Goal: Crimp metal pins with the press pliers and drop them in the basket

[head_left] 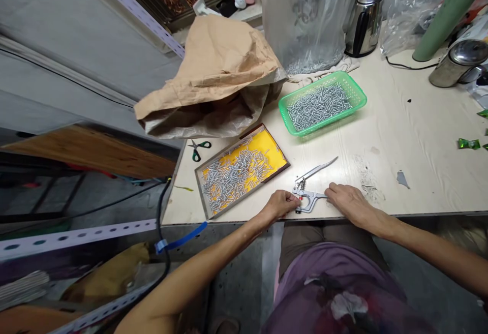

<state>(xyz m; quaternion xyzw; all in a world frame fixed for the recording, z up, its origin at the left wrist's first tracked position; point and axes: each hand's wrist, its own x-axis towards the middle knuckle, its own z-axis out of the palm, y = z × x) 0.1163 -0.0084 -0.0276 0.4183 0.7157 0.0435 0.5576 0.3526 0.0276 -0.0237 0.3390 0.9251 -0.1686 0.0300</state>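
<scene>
Snap pliers (311, 198) lie at the table's front edge, one grey handle raised and a dark spring by the pivot. My right hand (348, 201) has its fingers closed on the end of the lower handle. At the jaw, my left hand (282, 204) pinches with thumb and fingertips; whatever is between them is too small to make out. A bit of red shows in the jaw beside those fingertips. Left of that hand, a shallow tray (279, 152) with a yellow bottom holds many small silver metal pieces.
Behind the pliers stands a green basket (360, 101) of similar silver pieces. Scissors (197, 150) lie left of the tray, near an open brown paper sack (224, 59). A clear bag (305, 13), a steel kettle (366, 19) and a green tube (446, 19) stand at the back.
</scene>
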